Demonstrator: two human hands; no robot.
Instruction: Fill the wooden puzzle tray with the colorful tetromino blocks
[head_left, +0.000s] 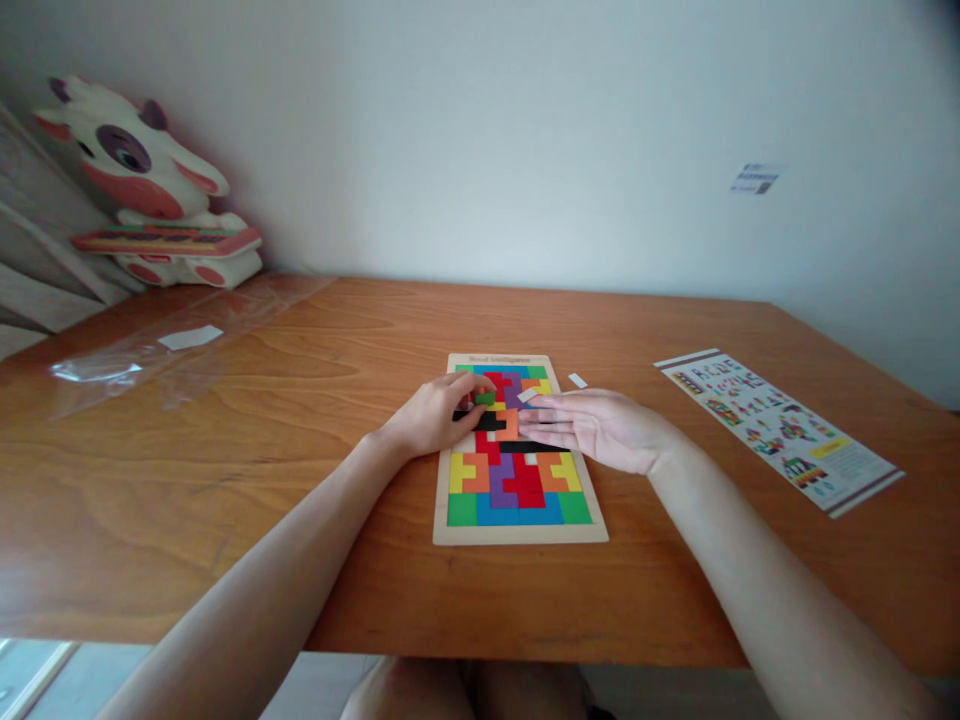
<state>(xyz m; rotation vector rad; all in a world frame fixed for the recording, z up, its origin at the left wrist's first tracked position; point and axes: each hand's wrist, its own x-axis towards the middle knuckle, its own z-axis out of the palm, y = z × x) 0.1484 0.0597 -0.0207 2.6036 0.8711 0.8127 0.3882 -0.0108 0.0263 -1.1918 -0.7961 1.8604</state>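
Observation:
A wooden tray puzzle [521, 535] lies on the table, filled with red, blue, green, yellow, orange, purple and black block pieces. Over its left side, my left hand [431, 412] has thumb and fingers curled around a green puzzle piece [485, 398]; the fingers partly hide what else is there. A black piece [491, 421] and an orange piece [512, 424] show just below it. My right hand [607, 428] reaches over the tray's right edge, fingers stretched out and palm showing. At its fingertips is a small white slip [529, 395]; whether it is held is unclear.
Another small white slip [577, 380] lies right of the tray. A printed pattern sheet [780, 430] is on the right of the wooden table [360, 340]. Clear plastic wrapping [135, 365] and a cow-shaped toy keyboard [165, 240] are at the left, against the wall.

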